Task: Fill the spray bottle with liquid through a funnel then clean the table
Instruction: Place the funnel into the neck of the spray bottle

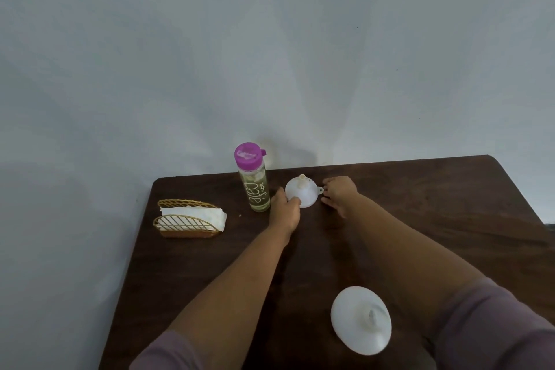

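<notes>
A white funnel (303, 193) lies upside down on the dark wooden table (420, 219), spout pointing up, near the back edge. My left hand (285, 210) holds the funnel's left rim, thumb over its edge. At the funnel's right side, my right hand (339, 193) rests with fingers spread, fingertips at the small tab. A clear bottle (253, 180) with a purple cap and yellowish liquid stands upright just left of the funnel. A white rounded bottle (360, 320) with a small nub on top, seen from above, stands near the front edge between my forearms.
A gold wire napkin holder (186, 221) with white tissues sits at the table's left side. A plain pale wall runs behind the table. The table's left edge slants toward me, and bare wood stretches to the right.
</notes>
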{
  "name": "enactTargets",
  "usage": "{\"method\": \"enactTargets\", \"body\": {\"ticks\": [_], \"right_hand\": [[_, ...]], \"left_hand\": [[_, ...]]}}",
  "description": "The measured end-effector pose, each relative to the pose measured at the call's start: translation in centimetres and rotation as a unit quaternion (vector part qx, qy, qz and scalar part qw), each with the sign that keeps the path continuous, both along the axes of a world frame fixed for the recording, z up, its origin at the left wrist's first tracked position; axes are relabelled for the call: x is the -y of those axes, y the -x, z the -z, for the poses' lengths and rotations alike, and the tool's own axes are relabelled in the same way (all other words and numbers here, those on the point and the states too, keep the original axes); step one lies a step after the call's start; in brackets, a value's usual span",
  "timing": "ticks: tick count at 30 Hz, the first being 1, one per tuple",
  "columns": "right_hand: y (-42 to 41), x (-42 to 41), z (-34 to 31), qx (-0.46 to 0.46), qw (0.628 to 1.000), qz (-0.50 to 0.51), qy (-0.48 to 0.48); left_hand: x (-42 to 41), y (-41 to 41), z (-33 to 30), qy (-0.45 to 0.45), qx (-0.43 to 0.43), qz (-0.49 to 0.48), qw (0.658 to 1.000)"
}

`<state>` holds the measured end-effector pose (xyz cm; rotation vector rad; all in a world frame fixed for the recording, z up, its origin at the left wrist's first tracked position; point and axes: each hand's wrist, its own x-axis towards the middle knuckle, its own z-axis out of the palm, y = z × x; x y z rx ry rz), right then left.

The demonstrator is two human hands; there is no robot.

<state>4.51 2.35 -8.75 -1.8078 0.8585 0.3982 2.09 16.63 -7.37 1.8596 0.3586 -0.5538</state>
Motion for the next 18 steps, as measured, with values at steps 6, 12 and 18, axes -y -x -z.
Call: {"method": "enactTargets", "body": {"ticks": [6, 12, 18], "right_hand": [[0.7, -0.3, -1.3, 0.061, 0.992, 0.083, -0.066], [2.7, -1.0, -4.2, 0.056, 0.991, 0.089, -0.088], [9.2, -1.3, -8.8, 0.076, 0.936, 0.189, -0.286]], "left_hand": [[-0.4, 0.6, -1.1, -0.03, 0.008, 0.009, 0.999], [-0.2, 2.1, -3.5, -0.066, 0.048, 0.015, 0.997], [-0.5, 6.5, -5.5, 0.021, 0.048, -0.057, 0.997]]}}
